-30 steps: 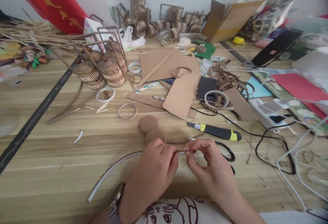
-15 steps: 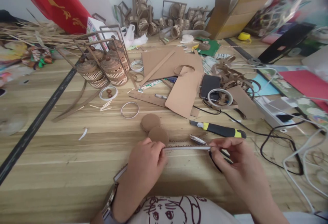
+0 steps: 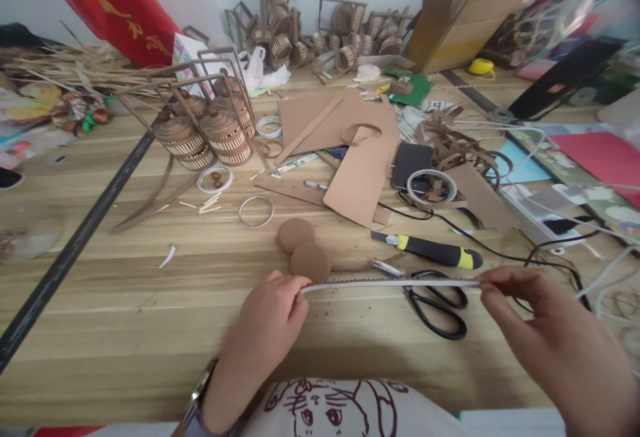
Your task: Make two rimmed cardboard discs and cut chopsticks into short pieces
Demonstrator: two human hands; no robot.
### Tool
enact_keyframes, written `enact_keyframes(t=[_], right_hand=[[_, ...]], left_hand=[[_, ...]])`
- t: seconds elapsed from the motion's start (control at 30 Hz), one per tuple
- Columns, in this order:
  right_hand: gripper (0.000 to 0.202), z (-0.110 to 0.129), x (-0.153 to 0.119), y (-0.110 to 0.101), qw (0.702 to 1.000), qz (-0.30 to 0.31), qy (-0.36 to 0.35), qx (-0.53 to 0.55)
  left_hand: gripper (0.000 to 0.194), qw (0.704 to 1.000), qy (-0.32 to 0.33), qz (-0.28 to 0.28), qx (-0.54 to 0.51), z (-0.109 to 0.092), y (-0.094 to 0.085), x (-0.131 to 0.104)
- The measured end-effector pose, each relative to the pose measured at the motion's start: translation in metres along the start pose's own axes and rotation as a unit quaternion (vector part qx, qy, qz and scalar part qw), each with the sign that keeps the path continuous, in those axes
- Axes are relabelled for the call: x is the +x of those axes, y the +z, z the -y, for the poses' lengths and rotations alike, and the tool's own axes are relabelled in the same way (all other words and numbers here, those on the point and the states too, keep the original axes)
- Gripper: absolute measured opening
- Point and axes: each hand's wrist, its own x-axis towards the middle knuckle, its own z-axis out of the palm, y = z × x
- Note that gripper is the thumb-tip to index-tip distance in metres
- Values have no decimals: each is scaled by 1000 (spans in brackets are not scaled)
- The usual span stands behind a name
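Note:
A narrow strip of corrugated cardboard with a white band along it [image 3: 380, 284] is stretched level above the table. My left hand [image 3: 270, 323] is closed, pinching the strip's left end. At its right end my right hand [image 3: 545, 330] grips it between thumb and fingers. Just behind the left fingers lie two round cardboard discs, the front disc [image 3: 311, 263] overlapping the back disc [image 3: 295, 233]. Scissors with black handles [image 3: 450, 336] rest under the strip, partly hidden by it. Beyond them is a black and yellow utility knife [image 3: 437, 252].
Several lidded miniature buckets [image 3: 227, 137] stand at the left back. A thin tape ring [image 3: 256, 212] and a cardboard sheet [image 3: 357, 177] lie ahead. Dark cables [image 3: 500, 250], a phone [image 3: 411, 165] and a power strip [image 3: 537, 220] occupy the right. A cardboard box [image 3: 465, 30] stands behind.
My right hand has moved to the right, so a longer stretch of strip shows between my hands. My left hand has shifted slightly left. The scissors' handles are now uncovered.

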Motion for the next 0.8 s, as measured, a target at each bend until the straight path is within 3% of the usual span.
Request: enact_keyframes(t=[0.07,0.13,0.23,0.3,0.4,0.5,0.67,0.8], right_hand=[[13,19,0,4,992,-32,-54,-108],[21,46,-3,14,976,-98,-143,-132],[21,86,-8,39,951,15,-304,-57],[19,103,-10,57,931,79,-352,-45],[14,111,-9,75,915,165,-367,-37],[12,104,-7,79,915,209,-346,-2],[22,96,-4,71,933,191,-306,11],[25,95,-5,67,939,180,-293,22]], left_hand=[[37,1000,0,11,-25,-4,4,1],[38,998,-14,22,-54,-8,8,2],[39,987,-32,54,-147,-16,11,4],[37,972,-34,63,-225,-19,12,5],[34,945,-57,63,-315,-19,12,4],[30,924,-88,71,-366,-15,10,1],[26,911,-132,36,-390,-10,8,1],[22,889,-147,83,-425,-14,9,4]])
